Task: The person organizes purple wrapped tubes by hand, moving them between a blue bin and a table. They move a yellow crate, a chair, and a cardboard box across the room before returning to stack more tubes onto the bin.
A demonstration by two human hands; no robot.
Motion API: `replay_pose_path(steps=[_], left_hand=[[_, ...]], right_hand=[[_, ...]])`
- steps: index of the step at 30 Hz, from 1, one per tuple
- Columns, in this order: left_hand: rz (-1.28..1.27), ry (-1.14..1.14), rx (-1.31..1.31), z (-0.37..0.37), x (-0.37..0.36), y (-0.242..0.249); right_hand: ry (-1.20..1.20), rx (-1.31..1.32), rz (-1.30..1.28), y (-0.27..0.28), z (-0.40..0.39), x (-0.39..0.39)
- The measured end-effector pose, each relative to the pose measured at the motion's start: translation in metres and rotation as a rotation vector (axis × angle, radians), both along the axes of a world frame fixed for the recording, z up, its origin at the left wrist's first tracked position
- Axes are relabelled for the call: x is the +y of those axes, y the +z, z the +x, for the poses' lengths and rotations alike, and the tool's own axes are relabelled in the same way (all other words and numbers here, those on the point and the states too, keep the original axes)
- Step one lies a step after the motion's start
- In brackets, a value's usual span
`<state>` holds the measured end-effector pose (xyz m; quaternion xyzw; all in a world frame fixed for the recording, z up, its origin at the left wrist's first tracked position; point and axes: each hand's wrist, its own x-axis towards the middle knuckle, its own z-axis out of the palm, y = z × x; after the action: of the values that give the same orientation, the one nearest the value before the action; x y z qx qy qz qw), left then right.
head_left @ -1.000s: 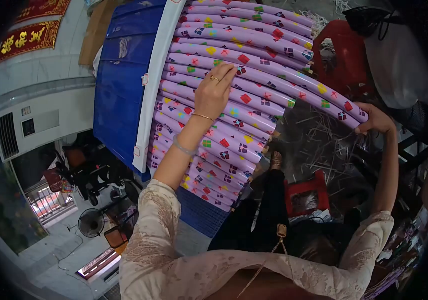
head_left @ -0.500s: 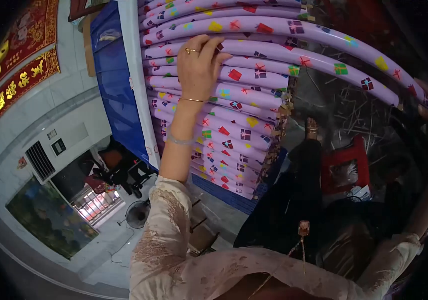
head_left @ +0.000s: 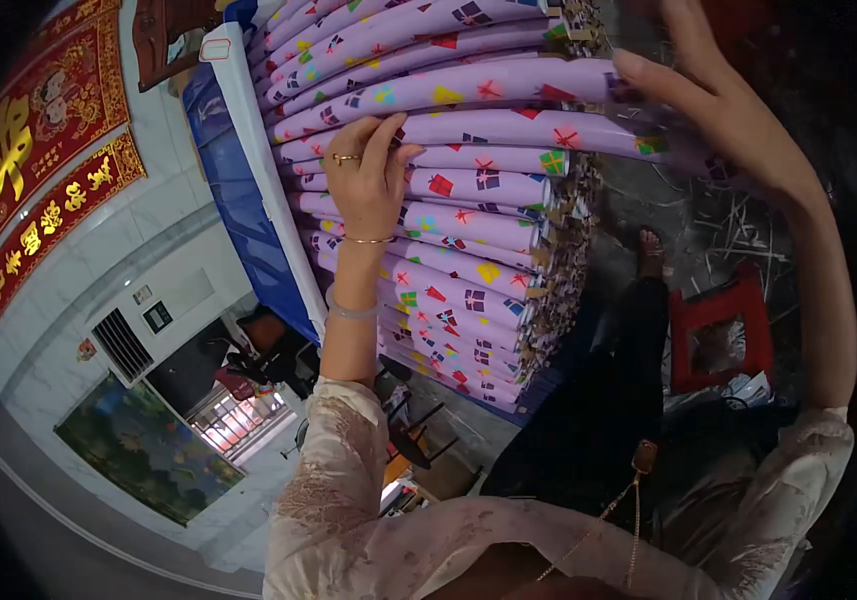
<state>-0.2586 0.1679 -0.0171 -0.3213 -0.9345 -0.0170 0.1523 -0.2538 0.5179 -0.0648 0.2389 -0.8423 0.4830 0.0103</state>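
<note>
A deep row of lilac folded sheets (head_left: pixel 453 215), glossy and printed with small coloured gift boxes, fills the upper middle of the head view. My left hand (head_left: pixel 361 180), wearing a ring and bangles, has its thumb and forefinger bent together on one lilac sheet (head_left: pixel 508 128) near the top of the row. That sheet and the one above it reach farther right than the others. Over their blurred right ends is my right hand (head_left: pixel 713 100), its thumb and fingers apart. Brownish pieces (head_left: pixel 563 240) line the right ends of the row.
A white-edged blue container (head_left: pixel 248 210) stands along the row's left side. On the floor at the right is a red stool (head_left: pixel 678 345), with pale scraps (head_left: pixel 743 225) strewn beyond it. One foot (head_left: pixel 651 250) shows beside the row. Chairs (head_left: pixel 413 435) stand at lower centre.
My right hand has come up from the far right edge to over the long sheets' ends. Those two sheets have straightened and dropped. My left hand keeps its place on the sheet.
</note>
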Motion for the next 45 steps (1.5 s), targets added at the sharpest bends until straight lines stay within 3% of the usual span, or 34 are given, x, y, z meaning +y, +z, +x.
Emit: replay_pose_path(steps=[2, 4, 5, 9, 13, 18, 24, 26, 31, 33, 34, 37, 38, 45], left_hand=[[0.005, 0.013, 0.012, 0.005, 0.002, -0.001], [0.349, 0.160, -0.128, 0.010, 0.008, 0.000], [0.153, 0.091, -0.114, 0.009, 0.008, 0.006], [0.171, 0.116, -0.145, 0.007, 0.010, 0.006], [0.104, 0.095, -0.131, 0.003, 0.008, 0.009], [0.047, 0.044, -0.072, 0.001, -0.003, 0.006], [-0.067, 0.034, -0.010, 0.002, -0.003, 0.013], [0.110, 0.126, -0.069, 0.001, -0.024, 0.007], [0.118, 0.251, -0.049, 0.008, -0.054, 0.022], [-0.017, 0.328, 0.225, 0.013, -0.071, 0.030], [-0.119, 0.394, 0.238, 0.014, -0.083, 0.039], [-0.243, 0.584, 0.167, 0.014, -0.127, 0.049], [-0.325, 0.685, 0.027, 0.015, -0.141, 0.051], [-0.211, 0.623, -0.151, 0.014, -0.163, 0.040]], right_hand=[[-0.005, 0.057, -0.029, 0.004, -0.006, -0.027], [-0.022, 0.120, -0.054, 0.008, -0.012, -0.059], [-0.041, 0.150, -0.065, 0.011, -0.017, -0.077], [-0.133, 0.218, -0.085, 0.021, -0.027, -0.118], [-0.255, 0.123, -0.234, 0.016, -0.013, -0.063], [-0.541, -0.284, -0.596, -0.013, 0.044, 0.051], [-0.625, -0.400, -0.799, -0.037, 0.061, 0.011], [-0.623, -0.389, -0.828, -0.036, 0.056, -0.009], [-0.614, -0.355, -0.847, -0.027, 0.043, -0.057], [-0.608, -0.333, -0.848, -0.023, 0.040, -0.075], [-0.605, -0.321, -0.838, -0.020, 0.040, -0.085], [-0.606, -0.275, -0.786, -0.012, 0.037, -0.114], [-0.613, -0.250, -0.754, -0.010, 0.035, -0.123], [-0.777, -0.050, -0.377, -0.006, 0.011, -0.167]])
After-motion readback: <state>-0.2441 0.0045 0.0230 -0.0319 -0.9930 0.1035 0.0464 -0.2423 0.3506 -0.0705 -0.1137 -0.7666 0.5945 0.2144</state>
